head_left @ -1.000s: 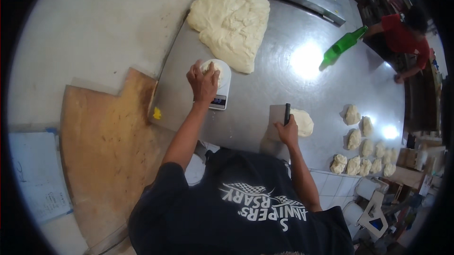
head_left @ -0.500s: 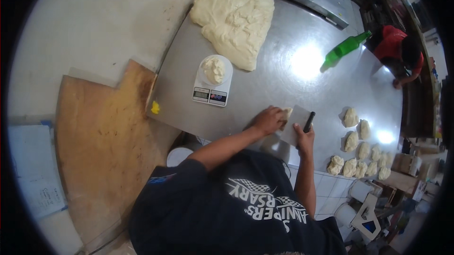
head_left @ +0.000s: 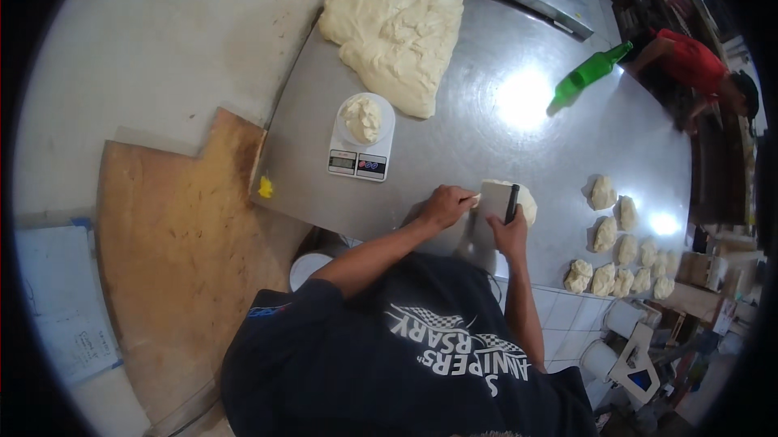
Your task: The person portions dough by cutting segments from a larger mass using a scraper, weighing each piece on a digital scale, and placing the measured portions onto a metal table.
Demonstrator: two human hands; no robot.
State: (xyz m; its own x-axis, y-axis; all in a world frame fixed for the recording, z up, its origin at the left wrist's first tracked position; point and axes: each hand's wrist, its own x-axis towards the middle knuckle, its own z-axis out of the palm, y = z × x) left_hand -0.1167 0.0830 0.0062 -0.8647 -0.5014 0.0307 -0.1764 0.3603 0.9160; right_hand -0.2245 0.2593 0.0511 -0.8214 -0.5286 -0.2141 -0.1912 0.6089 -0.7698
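My right hand (head_left: 510,234) grips a dough scraper (head_left: 496,196) with a flat metal blade and a black handle. The blade stands just above the steel table near its front edge. A lump of dough (head_left: 528,204) shows beyond the scraper, partly hidden by it. To the left of the blade, my left hand (head_left: 447,207) is closed, its fingertips pinching a small piece of dough (head_left: 476,200). Further left, a white kitchen scale (head_left: 361,157) carries a portion of dough (head_left: 362,119). Behind it spreads a large mass of dough (head_left: 397,32).
A green bottle (head_left: 587,78) lies on the steel table (head_left: 454,149) at the far right. Several dough pieces (head_left: 604,234) sit in rows at the right end. A person in red (head_left: 693,64) bends beyond the table. A wooden board (head_left: 178,275) stands at the left.
My left hand has drawn slightly left, away from the scraper. The scraper has shifted a little, and a dough lump now shows behind it. The person in red has moved their head and arm.
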